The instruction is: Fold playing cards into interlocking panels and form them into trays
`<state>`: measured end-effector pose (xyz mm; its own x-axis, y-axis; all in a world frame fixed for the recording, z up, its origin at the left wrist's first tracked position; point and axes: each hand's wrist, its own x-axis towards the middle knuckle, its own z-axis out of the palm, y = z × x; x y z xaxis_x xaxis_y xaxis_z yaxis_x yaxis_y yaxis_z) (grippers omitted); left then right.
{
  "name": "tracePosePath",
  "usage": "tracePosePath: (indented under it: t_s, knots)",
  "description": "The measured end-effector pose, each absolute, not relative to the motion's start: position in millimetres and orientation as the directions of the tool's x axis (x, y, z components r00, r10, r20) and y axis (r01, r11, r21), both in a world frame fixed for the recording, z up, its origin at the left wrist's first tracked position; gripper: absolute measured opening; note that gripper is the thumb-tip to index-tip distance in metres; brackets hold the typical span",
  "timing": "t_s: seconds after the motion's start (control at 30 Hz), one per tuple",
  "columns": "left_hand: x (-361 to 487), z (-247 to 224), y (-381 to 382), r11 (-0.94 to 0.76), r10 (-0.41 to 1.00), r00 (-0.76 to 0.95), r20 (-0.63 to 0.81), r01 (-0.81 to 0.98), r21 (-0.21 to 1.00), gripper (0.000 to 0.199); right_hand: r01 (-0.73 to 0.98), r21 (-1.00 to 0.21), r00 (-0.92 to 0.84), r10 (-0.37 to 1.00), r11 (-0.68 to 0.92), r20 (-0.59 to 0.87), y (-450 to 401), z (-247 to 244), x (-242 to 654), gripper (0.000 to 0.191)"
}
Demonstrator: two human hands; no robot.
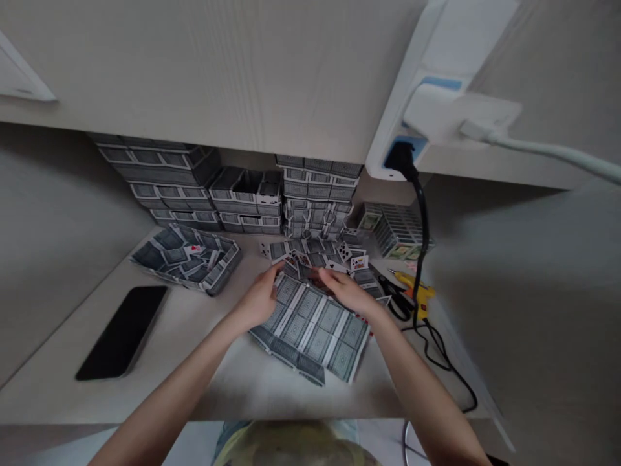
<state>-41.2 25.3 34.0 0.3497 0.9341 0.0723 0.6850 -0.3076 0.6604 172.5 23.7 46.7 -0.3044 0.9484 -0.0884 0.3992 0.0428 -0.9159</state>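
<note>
Card panel [320,317] is flat and neat, with many loose cards [359,263] close by

The card panel is over the front of the table [184,323], tilted a bit, between the two arms. The left hand [259,301] is curled on its far left edge and seems to be gripping it. The right hand [349,294] lies over the far edge. Its fingertips are near a small dark patch, and I cannot tell if they pinch anything.

A lot looks done. The cards in the panel sit in tidy rows, with pale strips between them. Another card layer [291,356] pokes out under it, and I cannot tell if the two are joined. At the back, a left stack [174,192] and a right stack [317,188] stand tall, with an open card box [233,194] between them. A card tray [226,265] on the left has its sides up and loose cards inside.

Some looks left to do. The panel has no sides standing up. The loose cards past the hands lie in a messy heap. The yellow glue gun [424,301] and black scissors [395,299] lie to the right, with no hand on them.
</note>
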Motion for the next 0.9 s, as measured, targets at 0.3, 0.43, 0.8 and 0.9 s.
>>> tracePosePath:
  t_s: [0.3, 0.43, 0.8, 0.9]
  knots:
    - [-66.2, 7.9, 22.5, -0.110, 0.966, 0.257, -0.031, 0.515, 0.850, 0.031, 0.308, -0.946, -0.304, 0.953, 0.100, 0.002, 12.3, 10.1, 173.3, 0.057]
    - [-59.8, 13.8, 20.9, -0.059, 0.968, 0.245, -0.056, 0.438, 0.897, 0.028, 0.455, -0.885, -0.196, 0.981, 0.096, 0.005, 12.0, 2.6, 158.6, 0.023]
    - [-67.3, 13.2, 15.8, -0.028, 0.986, 0.160, -0.054, 0.469, 0.883, 0.033, 0.398, -0.909, -0.215, 0.976, 0.122, 0.037, 26.1, 11.5, 161.0, 0.028]
    - [-84.1, 17.5, 16.5, -0.107, 0.971, 0.237, -0.035, 0.560, 0.821, 0.030, 0.581, -0.812, -0.004, 0.997, 0.061, 0.072, 38.9, 6.2, 187.6, 0.027]
